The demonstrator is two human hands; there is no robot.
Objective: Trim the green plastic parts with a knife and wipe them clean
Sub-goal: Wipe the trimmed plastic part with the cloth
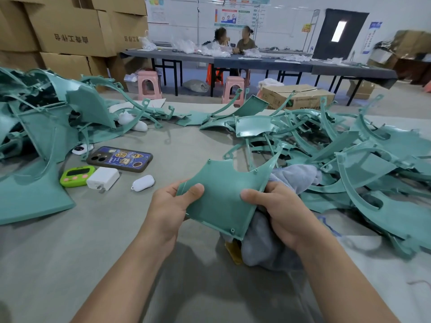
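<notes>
A: Far left, a pile of green parts (46, 117) heaped on the table (70, 264). Phone (120, 159), timer (77, 176) and charger (102, 178) lie near it.
B: Then our left hand (170, 206): thumb on top, fingers curled under, gripping the left edge.
A: The green part (221, 194) is held up between both hands, above the table. Our right hand (286, 213) clamps the right edge, with the grey cloth (263, 248) bunched in the same fingers.
B: Risks?
A: We judge the cloth could snag on the edge pegs and twist the part loose. Untrimmed flash might nick our fingers. A yellow thing (234, 251) underneath, possibly the knife, is half hidden, and we could drop the part on it
</notes>
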